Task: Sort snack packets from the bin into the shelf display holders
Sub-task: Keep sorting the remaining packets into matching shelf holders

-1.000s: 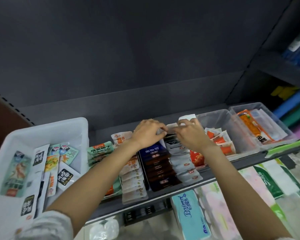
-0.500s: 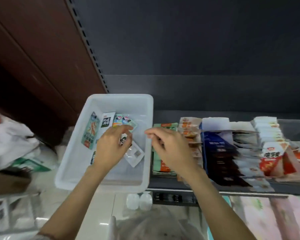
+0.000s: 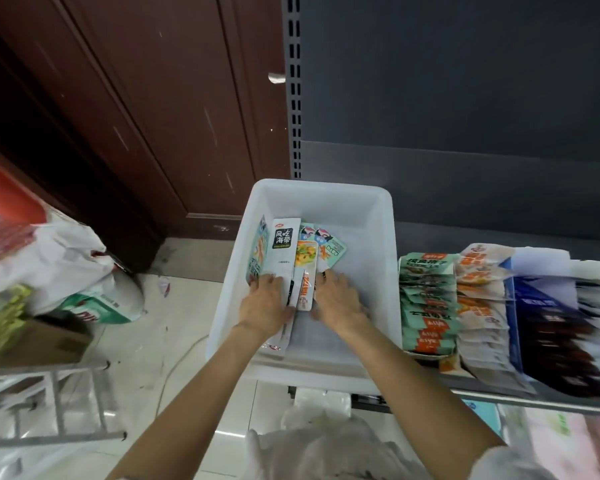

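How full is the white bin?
Mostly empty. The white bin holds a few packets near its left wall; bare floor shows on the right.

Blurred, edge-cut dark packets (image 3: 565,341)
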A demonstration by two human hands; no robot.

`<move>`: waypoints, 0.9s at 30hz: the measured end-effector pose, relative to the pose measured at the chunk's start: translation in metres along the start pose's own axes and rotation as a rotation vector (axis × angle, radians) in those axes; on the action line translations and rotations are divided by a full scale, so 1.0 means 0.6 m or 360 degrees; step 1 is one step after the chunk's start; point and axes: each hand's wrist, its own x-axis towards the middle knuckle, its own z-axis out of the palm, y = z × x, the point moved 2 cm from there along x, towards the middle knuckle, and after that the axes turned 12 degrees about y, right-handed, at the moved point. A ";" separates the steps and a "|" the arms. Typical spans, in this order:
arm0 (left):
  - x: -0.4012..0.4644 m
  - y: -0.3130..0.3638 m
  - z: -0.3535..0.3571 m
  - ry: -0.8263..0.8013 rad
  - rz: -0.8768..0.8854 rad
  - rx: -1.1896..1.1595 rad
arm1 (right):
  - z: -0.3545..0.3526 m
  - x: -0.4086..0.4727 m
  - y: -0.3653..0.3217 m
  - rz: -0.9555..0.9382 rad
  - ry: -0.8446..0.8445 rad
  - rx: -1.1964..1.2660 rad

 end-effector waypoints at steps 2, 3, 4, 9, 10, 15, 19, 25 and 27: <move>0.002 -0.004 0.004 -0.0021 0.0035 0.0015 | 0.003 0.004 0.005 0.0062 0.0036 -0.0065; 0.002 -0.005 0.005 -0.0024 0.0044 0.0025 | 0.000 0.004 0.007 0.0065 0.0055 -0.0130; 0.003 -0.006 0.006 -0.0027 0.0046 0.0031 | -0.006 0.004 0.007 0.0069 0.0079 -0.0165; -0.001 -0.003 -0.004 -0.0031 0.0044 -0.0006 | -0.068 -0.012 0.018 0.0304 0.0295 0.0116; -0.002 -0.002 -0.011 0.0005 0.0046 -0.0069 | -0.087 -0.018 0.024 0.0394 0.0368 0.0320; -0.023 0.036 -0.090 0.0139 -0.0201 -0.1526 | -0.148 -0.077 0.035 0.0649 0.0210 0.2344; -0.048 0.080 -0.137 -0.0219 -0.0238 -0.2085 | -0.165 -0.109 0.048 0.0513 0.0324 0.2603; -0.057 0.158 -0.150 -0.0273 0.0387 -0.1644 | -0.210 -0.157 0.122 0.0401 0.0736 0.2452; -0.063 0.192 -0.146 -0.0338 0.0532 -0.1459 | -0.241 -0.183 0.170 0.0401 0.0923 0.2374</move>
